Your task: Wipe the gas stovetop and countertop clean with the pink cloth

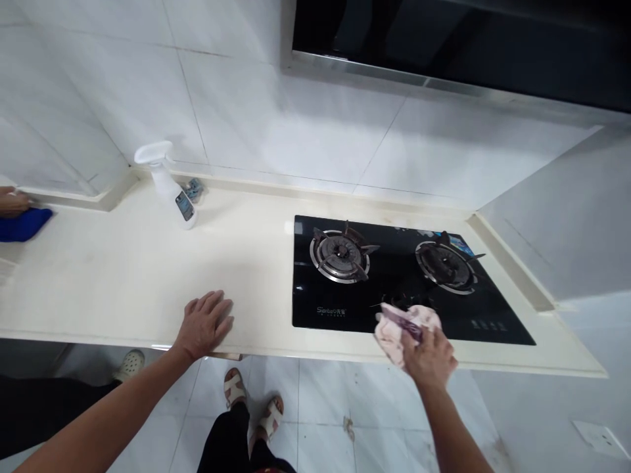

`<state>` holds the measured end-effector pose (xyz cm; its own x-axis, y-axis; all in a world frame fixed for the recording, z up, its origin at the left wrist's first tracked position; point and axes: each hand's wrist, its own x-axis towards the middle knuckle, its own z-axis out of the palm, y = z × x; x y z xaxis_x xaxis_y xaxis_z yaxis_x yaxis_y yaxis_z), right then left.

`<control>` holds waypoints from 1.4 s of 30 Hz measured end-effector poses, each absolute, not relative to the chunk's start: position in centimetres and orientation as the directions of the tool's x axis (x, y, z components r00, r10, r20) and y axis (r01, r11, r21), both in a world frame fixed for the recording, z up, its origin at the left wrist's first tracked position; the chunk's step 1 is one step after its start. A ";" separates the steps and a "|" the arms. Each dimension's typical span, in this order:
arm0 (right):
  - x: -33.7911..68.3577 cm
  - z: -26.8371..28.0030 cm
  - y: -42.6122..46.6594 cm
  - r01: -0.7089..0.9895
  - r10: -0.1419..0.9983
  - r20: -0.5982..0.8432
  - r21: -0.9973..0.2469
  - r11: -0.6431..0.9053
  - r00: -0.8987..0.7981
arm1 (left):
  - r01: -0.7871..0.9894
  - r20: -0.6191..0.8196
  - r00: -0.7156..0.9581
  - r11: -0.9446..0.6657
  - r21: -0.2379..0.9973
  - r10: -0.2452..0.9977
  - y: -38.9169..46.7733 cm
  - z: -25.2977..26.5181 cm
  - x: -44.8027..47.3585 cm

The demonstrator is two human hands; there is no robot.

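My right hand (430,355) is closed on a pink cleaning cloth (392,334) with a dark purple band, at the front edge of the black glass gas stove (355,309). The cloth overlaps the stove's front middle, where the knobs are partly hidden. My left hand (204,323) rests on the cream countertop (256,282) near its front edge, left of the stove, fingers spread and nothing held. Two burners sit on the stove, a left burner (342,255) and a right burner (446,265), each with dark pan supports.
A white spray bottle (170,187) stands at the back left, beside a crumpled blue-grey item (193,189). At the far left another person's hand (12,202) is on a blue cloth (24,225). A dark range hood (463,52) overhangs the stove; a wall (566,217) bounds the right.
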<state>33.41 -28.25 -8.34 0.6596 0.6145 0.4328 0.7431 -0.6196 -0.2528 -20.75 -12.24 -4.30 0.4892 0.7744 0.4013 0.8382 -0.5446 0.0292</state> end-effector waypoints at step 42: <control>34.7 -6.1 -27.2 0.681 0.651 0.201 -0.194 -0.706 0.732 | 0.828 0.443 0.500 -0.561 0.006 0.744 -11.6 -4.8 -21.3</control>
